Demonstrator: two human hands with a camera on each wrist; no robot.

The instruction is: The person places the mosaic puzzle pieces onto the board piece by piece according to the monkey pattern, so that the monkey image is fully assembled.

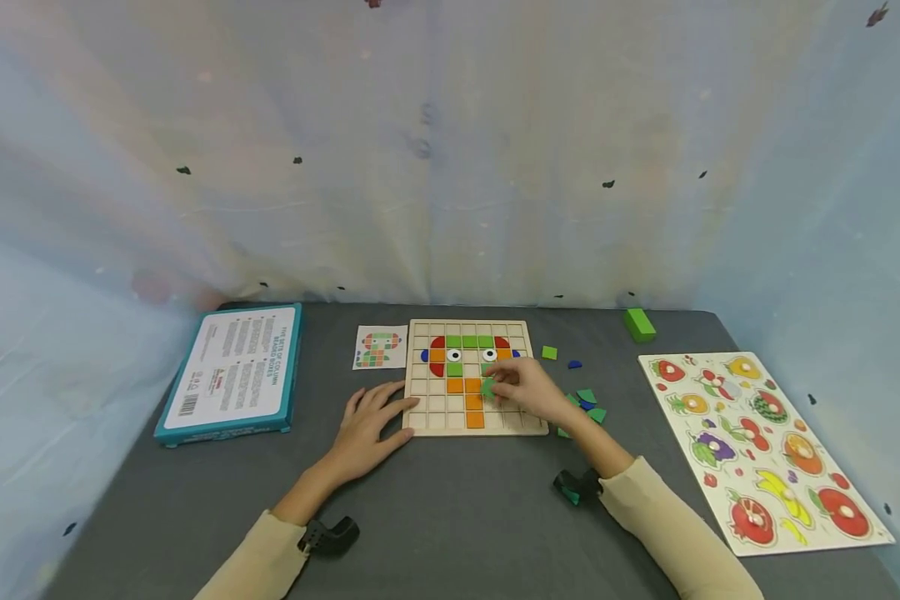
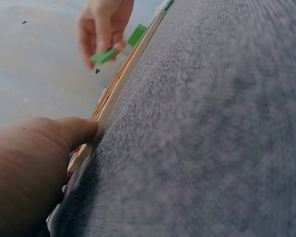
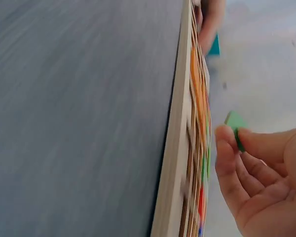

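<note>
A wooden grid board lies on the dark cloth. Red, green, orange and blue tiles, with two eye tiles, form a figure in its cells. My right hand pinches a small green tile between thumb and fingertips, above the board near the orange tiles. One corner of that tile looks pointed; the fingers hide part of it. My left hand rests at the board's left edge, fingers spread, its thumb touching the rim. A picture card with a similar figure lies left of the board.
Loose green and blue tiles lie right of the board, partly behind my right forearm. A green block stands at the back right. A fruit puzzle board lies far right, and a blue-edged box far left.
</note>
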